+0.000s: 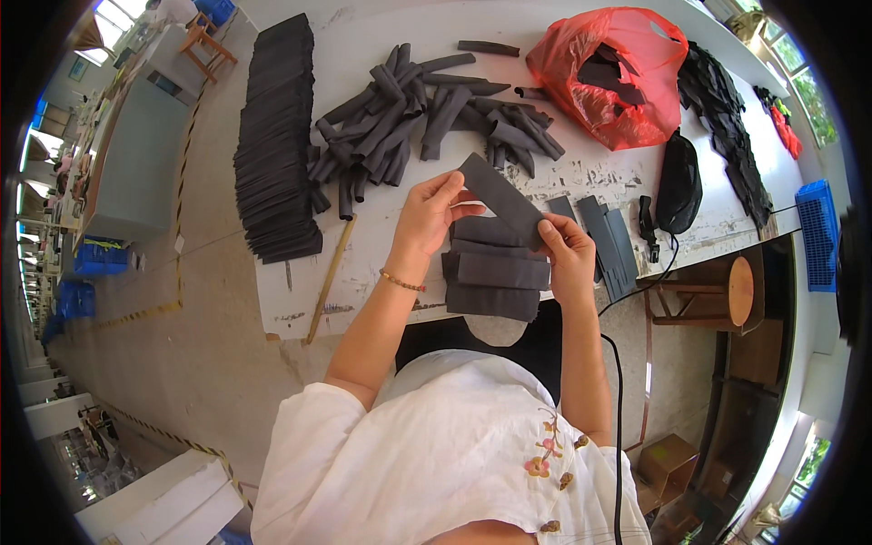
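Between my two hands a black rectangular fabric piece [504, 202] is held up at a slant over the near edge of the table. My left hand [434, 214] pinches its upper left end, thumb on top and other fingers partly behind. The lower right end is gripped by my right hand [567, 254]. Directly beneath lie several overlapping black fabric pieces [495, 296], flat at the table edge. Beside my right hand are dark grey flat strips [610, 243]. Beyond my hands spreads a heap of curled black pieces [374, 136].
A long row of stacked black pieces [277, 127] lines the table's left side, near a thin wooden stick [331, 282]. A red plastic bag [568, 54] holds dark pieces. Right of it are a black pouch [679, 182], a black cable [620, 400] and a wooden stool [740, 291].
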Demonstrator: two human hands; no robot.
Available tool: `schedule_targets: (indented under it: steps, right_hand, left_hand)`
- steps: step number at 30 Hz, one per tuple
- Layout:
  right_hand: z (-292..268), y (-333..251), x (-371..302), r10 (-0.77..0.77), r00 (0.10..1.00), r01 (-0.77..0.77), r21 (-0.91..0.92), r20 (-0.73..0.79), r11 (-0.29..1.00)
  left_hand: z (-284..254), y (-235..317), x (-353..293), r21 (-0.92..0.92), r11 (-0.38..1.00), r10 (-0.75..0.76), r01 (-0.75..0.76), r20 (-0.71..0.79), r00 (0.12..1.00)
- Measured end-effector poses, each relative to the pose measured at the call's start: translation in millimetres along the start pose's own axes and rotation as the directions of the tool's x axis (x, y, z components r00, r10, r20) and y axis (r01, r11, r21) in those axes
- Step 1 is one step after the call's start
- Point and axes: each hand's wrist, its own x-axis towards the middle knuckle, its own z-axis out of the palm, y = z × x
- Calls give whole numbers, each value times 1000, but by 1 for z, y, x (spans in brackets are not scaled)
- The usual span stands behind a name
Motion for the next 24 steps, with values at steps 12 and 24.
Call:
schedule_targets:
  steps: [12,24]
  right_hand:
    - [-1,4,1,27,1000,-27,-34,-2,999]
    - [0,2,5,35,999,-36,-94,-8,995]
  left_hand:
    - [-20,-17,1,203,978,-47,46,4,999]
    - [-16,-27,-6,206,972,-123,110,53,991]
